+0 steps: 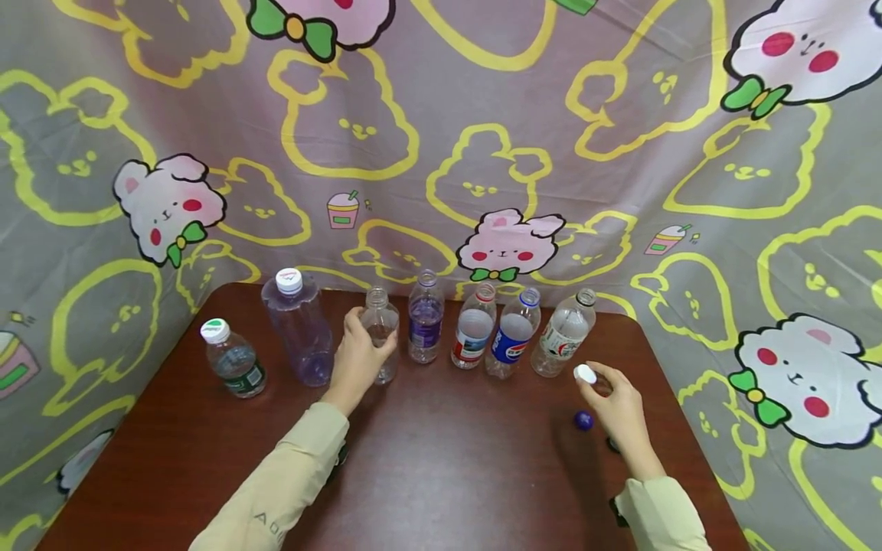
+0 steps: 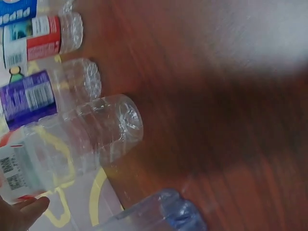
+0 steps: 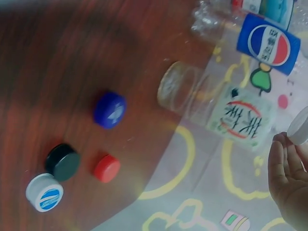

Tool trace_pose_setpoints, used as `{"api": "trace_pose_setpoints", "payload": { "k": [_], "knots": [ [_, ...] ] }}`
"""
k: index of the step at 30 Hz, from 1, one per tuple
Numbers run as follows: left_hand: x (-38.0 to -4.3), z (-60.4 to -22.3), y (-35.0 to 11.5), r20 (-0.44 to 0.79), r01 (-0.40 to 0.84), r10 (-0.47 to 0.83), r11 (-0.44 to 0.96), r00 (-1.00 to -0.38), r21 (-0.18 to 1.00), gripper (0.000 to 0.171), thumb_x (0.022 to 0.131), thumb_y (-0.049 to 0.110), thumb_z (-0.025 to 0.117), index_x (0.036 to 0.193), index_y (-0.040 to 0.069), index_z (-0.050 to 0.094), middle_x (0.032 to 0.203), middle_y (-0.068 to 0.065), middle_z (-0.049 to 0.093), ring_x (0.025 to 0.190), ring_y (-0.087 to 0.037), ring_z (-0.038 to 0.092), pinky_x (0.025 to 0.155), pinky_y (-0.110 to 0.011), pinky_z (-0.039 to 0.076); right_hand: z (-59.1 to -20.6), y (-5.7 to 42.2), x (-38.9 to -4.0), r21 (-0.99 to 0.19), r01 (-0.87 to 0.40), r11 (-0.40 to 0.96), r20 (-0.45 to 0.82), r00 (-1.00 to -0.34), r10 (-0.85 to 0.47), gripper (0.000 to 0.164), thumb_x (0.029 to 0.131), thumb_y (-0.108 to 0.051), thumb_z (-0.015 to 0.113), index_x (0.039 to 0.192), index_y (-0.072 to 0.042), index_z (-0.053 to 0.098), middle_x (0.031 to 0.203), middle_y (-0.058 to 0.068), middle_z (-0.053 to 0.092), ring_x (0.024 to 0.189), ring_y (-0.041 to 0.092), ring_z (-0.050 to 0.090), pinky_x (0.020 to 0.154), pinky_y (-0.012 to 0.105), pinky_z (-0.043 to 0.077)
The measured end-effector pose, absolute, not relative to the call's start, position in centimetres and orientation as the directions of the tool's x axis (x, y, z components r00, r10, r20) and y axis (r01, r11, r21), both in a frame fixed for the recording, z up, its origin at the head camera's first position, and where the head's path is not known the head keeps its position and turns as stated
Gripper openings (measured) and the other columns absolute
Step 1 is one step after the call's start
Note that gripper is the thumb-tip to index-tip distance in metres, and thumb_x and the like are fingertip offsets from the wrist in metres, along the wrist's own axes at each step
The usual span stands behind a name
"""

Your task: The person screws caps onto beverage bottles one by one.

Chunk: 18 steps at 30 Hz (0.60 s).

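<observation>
My left hand grips an uncapped clear plastic bottle, thumb on its near side. In the left wrist view this bottle has a pale label with red edges; only fingertips show there. Over the table's right side, my right hand pinches a white bottle cap between thumb and fingers. The right wrist view shows the cap at its right edge. Nearest to that hand stands an uncapped bottle with a white-green label. A blue cap lies on the table below the hand.
Uncapped bottles with purple, red and Pepsi labels stand along the back. Two capped bottles, one tall and purplish, one small, stand left. Black, red and white caps lie right.
</observation>
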<state>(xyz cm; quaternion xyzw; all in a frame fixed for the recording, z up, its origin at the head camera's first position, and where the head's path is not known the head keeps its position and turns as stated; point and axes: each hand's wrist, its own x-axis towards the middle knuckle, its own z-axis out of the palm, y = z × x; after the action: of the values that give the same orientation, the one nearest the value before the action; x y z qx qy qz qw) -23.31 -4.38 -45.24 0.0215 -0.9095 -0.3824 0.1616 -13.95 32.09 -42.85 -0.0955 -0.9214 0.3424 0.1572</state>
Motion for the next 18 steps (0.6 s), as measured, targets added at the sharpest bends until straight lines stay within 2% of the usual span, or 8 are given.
{"api": "trace_pose_setpoints", "payload": {
  "k": [5,11,18],
  "knots": [
    [-21.7,-45.9,-3.8,0.323,0.147,-0.115,0.715,-0.940,0.684,0.070,0.084,0.034,0.069,0.133,0.001,0.033,0.116,-0.027,0.056,0.089,-0.044,0.065,0.069,-0.052,0.052,-42.1,30.7,-14.2,-0.667,0.027,0.744,0.247,-0.935,0.256,0.033,0.086,-0.011,0.067,0.115,0.003,0.064,0.106,0.021,0.065,0.093,0.035,0.067,0.069,0.008,0.045],
    [-20.0,-46.1,-2.8,0.304,0.184,-0.050,0.701,-0.951,0.690,0.075,0.084,0.038,0.069,0.137,0.001,0.032,0.125,-0.026,0.054,0.097,-0.042,0.064,0.073,-0.051,0.053,-41.2,29.0,-14.8,-0.662,-0.048,0.748,0.303,-0.930,0.209,0.033,0.082,-0.007,0.071,0.113,0.004,0.065,0.104,0.020,0.066,0.089,0.033,0.067,0.070,0.012,0.048],
    [-18.7,-46.3,-1.3,0.339,0.260,0.028,0.702,-0.940,0.663,0.078,0.083,0.037,0.070,0.141,0.003,0.031,0.126,-0.022,0.054,0.099,-0.039,0.064,0.072,-0.050,0.054,-39.9,26.4,-15.5,-0.666,-0.129,0.735,0.334,-0.932,0.140,0.032,0.080,-0.007,0.073,0.110,0.002,0.067,0.103,0.017,0.067,0.088,0.027,0.065,0.072,0.013,0.049]
  ]
}}
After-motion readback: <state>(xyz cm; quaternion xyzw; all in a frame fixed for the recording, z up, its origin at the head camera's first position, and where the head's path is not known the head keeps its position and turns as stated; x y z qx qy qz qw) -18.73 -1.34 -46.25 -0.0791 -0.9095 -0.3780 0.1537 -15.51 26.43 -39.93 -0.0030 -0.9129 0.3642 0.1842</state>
